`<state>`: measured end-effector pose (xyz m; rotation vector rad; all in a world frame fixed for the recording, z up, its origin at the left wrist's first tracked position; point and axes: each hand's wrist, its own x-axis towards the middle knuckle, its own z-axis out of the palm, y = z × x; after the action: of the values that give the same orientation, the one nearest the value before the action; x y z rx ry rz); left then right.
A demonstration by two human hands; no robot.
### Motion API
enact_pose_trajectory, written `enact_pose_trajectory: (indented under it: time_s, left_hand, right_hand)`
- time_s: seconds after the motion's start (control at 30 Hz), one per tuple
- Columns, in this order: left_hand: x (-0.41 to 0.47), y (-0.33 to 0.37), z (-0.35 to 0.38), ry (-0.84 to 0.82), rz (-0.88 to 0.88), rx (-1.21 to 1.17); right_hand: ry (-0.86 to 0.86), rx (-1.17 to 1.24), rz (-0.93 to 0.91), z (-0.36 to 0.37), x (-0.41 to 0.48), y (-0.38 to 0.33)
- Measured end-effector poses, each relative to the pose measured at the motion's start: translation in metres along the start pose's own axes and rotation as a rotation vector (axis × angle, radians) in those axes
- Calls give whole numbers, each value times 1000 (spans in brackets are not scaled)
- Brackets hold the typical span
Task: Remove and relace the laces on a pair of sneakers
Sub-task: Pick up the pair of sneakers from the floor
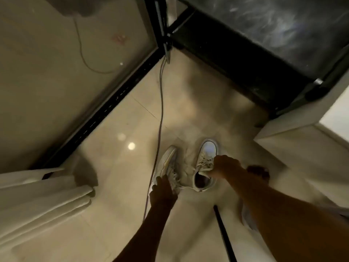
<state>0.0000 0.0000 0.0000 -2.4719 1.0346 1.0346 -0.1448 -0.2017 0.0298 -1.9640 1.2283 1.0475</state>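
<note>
On floor (120,178): tipped sneaker (167,161), my left grip (162,190) curled round its heel; upright sneaker (207,150), my right grip (225,166) pinching its collar.

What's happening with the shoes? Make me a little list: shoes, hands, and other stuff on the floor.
left sneaker: tipped on its side, laces in
right sneaker: upright, laces in
left hand: grips the left sneaker's heel end
right hand: holds the right sneaker at its opening
floor: shiny tiles, both sneakers on it
cable: runs along the floor past the left sneaker
cloth: white, folded, to the left
</note>
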Motion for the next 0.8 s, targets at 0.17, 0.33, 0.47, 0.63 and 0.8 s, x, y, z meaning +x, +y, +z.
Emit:
enact_pose_trajectory:
  time_s: [0.17, 0.33, 0.47, 0.63, 0.8]
  left_hand:
    - [14, 10, 8, 73, -36, 37]
    - [36, 19, -1, 53, -20, 150]
    - [43, 26, -4, 1, -7, 179]
    - [38, 25, 1, 17, 33, 165]
    - [38, 19, -6, 80, 95, 212]
  right_hand:
    - [-26, -48, 12, 11, 21, 3]
    - [12, -64, 12, 18, 30, 1]
    - [-12, -87, 44, 29, 36, 2]
    - [3, -84, 25, 27, 36, 2]
    - [45, -90, 3, 25, 37, -1]
